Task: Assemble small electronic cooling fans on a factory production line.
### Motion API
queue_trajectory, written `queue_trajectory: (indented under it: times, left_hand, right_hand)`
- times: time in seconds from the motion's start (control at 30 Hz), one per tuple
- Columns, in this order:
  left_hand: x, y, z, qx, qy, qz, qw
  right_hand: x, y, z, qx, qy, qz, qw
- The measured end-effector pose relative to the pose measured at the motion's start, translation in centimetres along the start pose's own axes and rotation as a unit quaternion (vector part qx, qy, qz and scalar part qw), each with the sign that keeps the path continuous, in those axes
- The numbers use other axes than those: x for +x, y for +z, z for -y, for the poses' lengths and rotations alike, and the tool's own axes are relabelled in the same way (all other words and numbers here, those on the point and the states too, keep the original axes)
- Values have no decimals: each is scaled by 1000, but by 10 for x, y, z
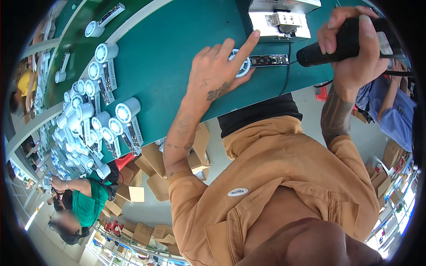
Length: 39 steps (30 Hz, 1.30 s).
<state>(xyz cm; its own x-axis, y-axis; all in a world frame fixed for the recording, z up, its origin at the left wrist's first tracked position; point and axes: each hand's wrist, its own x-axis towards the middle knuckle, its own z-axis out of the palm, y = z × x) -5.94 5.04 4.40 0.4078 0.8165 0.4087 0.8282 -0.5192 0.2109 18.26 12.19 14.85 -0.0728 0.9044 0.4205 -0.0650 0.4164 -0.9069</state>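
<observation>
My left hand (214, 71) rests on a small handheld fan lying on the green bench, its thumb and curled fingers about the round light-blue fan head (243, 66). The index finger stretches out over the fan head. From that head a narrow handle with a bare dark circuit board (269, 60) extends to the right. My right hand (355, 48) is wrapped around a black electric screwdriver (330, 49), held sideways with its narrow end pointing left at the handle's end. Whether the tip touches the handle I cannot tell.
A white and metal fixture box (284, 24) stands behind the fan. A thin black cable (286, 82) crosses the bench (171, 66). Many similar fans (128, 110) crowd the left side. Cardboard boxes (155, 162) lie below; people in green (91, 197) and blue (395, 113) are nearby.
</observation>
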Motion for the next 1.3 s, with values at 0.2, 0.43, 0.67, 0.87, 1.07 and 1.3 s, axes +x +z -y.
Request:
queue_trajectory:
  times: [0.2, 0.43, 0.67, 0.87, 1.07, 1.3]
  left_hand:
    - [-2, -1, 0, 7, -8, 8, 1000]
    - [-1, 1, -1, 10, -6, 0, 1000]
    - [-1, 0, -1, 16, -9, 4, 1000]
    - [-1, 1, -1, 10, -9, -1, 1000]
    - [-1, -1, 1, -22, -14, 11, 1000]
    - [1, -3, 2, -34, -14, 20, 999]
  right_hand:
    - [0, -12, -2, 135, -44, 62, 988]
    - [-1, -18, -6, 150, -26, 79, 985]
    - [-5, -21, -10, 147, -27, 46, 988]
    - [-14, -8, -2, 139, -56, 71, 986]
    - [-22, -1, -2, 116, -22, 37, 992]
    - [-23, -4, -4, 130, -14, 38, 991]
